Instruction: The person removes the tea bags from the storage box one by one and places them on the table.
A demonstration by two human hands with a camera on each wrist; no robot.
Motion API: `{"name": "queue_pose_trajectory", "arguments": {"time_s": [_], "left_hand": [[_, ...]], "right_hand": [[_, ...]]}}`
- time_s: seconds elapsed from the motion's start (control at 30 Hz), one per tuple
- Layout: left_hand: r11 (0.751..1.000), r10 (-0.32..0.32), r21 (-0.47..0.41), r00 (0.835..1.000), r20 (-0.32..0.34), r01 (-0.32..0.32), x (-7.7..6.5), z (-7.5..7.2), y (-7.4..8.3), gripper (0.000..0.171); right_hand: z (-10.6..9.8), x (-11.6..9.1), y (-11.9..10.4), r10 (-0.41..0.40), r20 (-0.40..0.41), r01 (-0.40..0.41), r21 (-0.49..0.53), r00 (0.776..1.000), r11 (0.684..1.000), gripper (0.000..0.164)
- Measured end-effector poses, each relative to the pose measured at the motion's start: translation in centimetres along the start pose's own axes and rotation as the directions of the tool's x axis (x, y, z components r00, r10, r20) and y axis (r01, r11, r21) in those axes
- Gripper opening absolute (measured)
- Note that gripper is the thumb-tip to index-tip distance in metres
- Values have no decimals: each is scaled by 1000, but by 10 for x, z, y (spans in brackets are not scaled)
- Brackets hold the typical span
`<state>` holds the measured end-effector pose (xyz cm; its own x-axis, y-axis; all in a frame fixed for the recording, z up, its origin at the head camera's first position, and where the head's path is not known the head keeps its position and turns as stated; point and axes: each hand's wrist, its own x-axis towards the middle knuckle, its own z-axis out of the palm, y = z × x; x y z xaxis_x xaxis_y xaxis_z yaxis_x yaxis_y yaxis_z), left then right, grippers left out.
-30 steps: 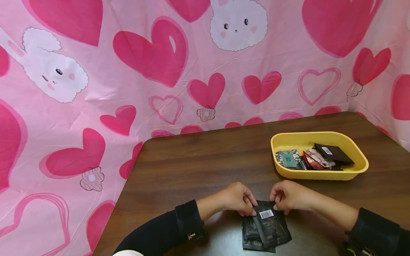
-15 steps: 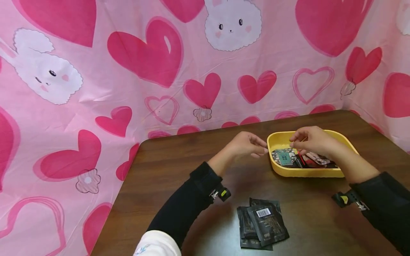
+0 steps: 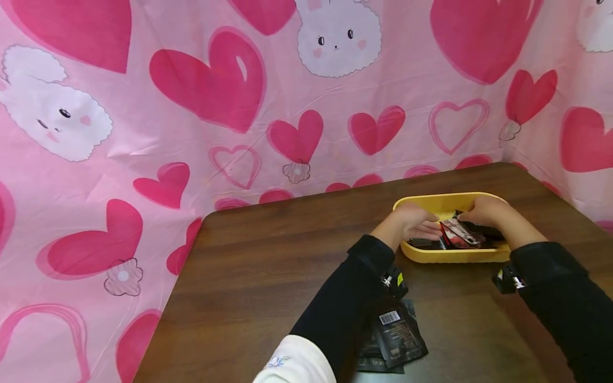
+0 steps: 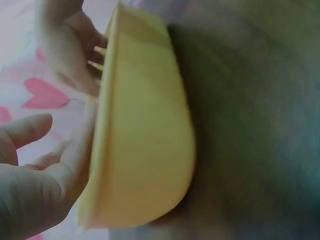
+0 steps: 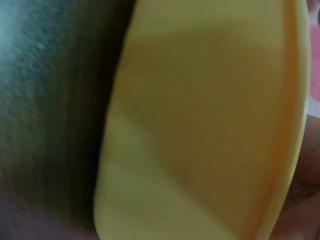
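Note:
Both hands are in a yellow plastic tray at the right of the table. My left hand reaches over its left side, fingers extended above the packets; in the left wrist view, the thumb of that left hand stands apart from the fingers. My right hand reaches in from the right, thumb beside a red-and-white patterned packet and dark packets. Its fingertips are hidden, so I cannot tell whether it pinches one. The right wrist view shows mostly the tray's outer wall.
Several flat black sachets, one with a white barcode label, lie in a pile near the front of the brown wooden table. My left sleeve passes over part of the pile. A pink heart-print cloth hangs behind the table.
Both hands have left the sachet pile and moved up and right into the yellow tray. The pile has stayed on the table. The head view has shifted slightly right.

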<state>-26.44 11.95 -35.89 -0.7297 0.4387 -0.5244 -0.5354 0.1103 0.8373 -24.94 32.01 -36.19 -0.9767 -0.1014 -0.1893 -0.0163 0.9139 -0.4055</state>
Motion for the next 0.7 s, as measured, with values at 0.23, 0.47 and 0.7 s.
{"name": "queue_pose_trajectory", "arguments": {"time_s": [0.23,0.47,0.7], "left_hand": [[991,-18,-130,999,-41,13,9,9,-14,10],[991,40,-119,981,-188,-63,10,11,-14,14],[969,221,182,908,-357,-164,10,8,-13,5]], "right_hand": [[11,-2,-17,-87,-30,88,5,996,996,43],[15,-10,-46,-151,-54,155,73,987,985,47],[12,-15,-59,-148,-50,155,195,988,968,41]]}}
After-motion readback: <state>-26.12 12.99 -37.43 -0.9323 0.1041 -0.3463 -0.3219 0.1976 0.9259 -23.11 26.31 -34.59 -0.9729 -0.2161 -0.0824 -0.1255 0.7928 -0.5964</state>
